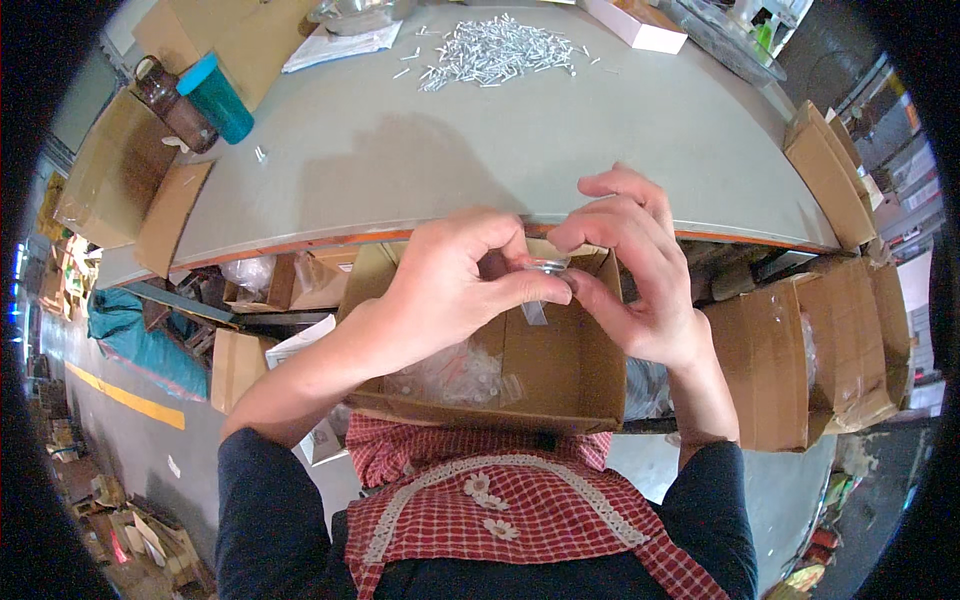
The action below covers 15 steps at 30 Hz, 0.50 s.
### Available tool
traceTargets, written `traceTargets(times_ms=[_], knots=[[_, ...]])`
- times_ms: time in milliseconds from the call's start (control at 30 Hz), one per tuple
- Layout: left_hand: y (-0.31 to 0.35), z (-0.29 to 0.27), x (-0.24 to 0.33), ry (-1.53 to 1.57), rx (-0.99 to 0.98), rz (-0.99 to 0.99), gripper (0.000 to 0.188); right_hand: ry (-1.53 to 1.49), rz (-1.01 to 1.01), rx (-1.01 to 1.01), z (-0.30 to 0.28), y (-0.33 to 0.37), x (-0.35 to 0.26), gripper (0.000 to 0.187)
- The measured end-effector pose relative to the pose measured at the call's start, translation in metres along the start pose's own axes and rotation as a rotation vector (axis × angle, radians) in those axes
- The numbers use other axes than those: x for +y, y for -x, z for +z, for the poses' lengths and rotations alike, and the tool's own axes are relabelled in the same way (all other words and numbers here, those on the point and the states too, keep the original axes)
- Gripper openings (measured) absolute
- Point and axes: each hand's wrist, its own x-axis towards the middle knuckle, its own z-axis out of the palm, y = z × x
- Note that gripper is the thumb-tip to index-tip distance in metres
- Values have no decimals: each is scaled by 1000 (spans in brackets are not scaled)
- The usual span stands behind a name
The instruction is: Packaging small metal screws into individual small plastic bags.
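Observation:
In front of me, above an open cardboard box (590,370), my two hands meet at a small round silver metal part (547,266). The thumb and forefinger of my left hand (450,265) pinch it. My right hand (640,275) has its thumb and bent forefinger at the part's right edge, with the other fingers curled loosely above. The fingertips hide some of the part, so its exact kind does not show. Small clear plastic bags (455,375) lie inside the box below, and a whitish translucent piece (535,312) shows just under my fingers.
A grey table (700,150) with an orange front edge stands beyond my hands. On it are a pile of silver screws (500,52), a teal cup (217,100), a brown bottle (170,100) and a white box (640,25). More cardboard boxes (755,360) stand at the right.

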Motion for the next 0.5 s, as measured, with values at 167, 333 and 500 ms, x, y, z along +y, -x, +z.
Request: traceTargets(times_ms=[167, 333, 500], knots=[[-3, 1, 2, 29, -60, -50, 27, -119, 41, -43, 5, 1, 7, 43], [-7, -2, 0, 119, -68, -115, 22, -73, 70, -42, 5, -5, 8, 38], [-8, 0, -12, -64, 77, 127, 12, -190, 182, 86, 20, -5, 8, 28]])
